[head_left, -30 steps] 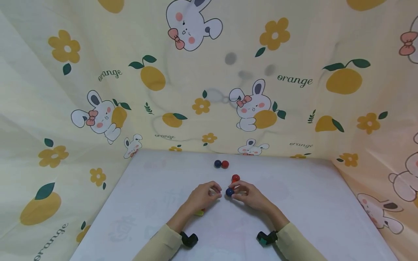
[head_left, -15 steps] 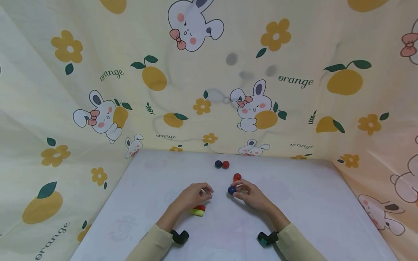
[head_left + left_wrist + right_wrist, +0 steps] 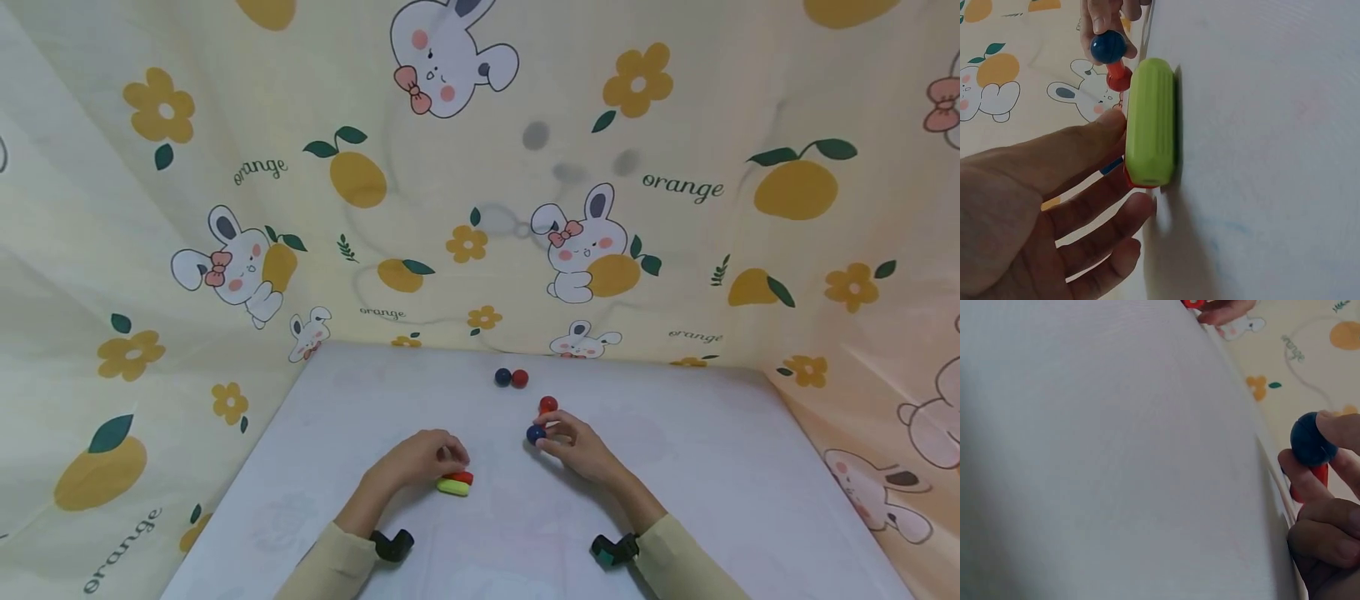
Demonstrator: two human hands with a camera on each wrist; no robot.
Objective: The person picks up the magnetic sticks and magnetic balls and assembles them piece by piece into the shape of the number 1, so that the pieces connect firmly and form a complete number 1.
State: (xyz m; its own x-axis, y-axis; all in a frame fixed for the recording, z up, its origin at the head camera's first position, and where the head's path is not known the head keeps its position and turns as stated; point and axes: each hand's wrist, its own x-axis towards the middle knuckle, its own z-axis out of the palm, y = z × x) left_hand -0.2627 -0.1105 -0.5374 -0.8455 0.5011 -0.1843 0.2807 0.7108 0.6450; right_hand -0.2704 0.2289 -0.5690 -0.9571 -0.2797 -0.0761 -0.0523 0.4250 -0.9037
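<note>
Ball (image 3: 536,434), blue: pinched in right grip (image 3: 579,447), seemingly for steadiness. Red bar (image 3: 462,477), green bar (image 3: 453,487) alongside, nearer left edge of surface (image 3: 697,467): at half-curled left grip (image 3: 426,456), hold unclear.

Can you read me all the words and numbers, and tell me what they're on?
"orange": on the patterned cloth, upper left in the head view
"orange": cloth, upper right
"orange": cloth, small, low, left of the middle
"orange": cloth, small, low right
"orange": cloth, bottom left, slanting
Faint marks on the white table: too blurred to read
Blue ball and green stick: no writing shows
No numbers that I can see.
</note>
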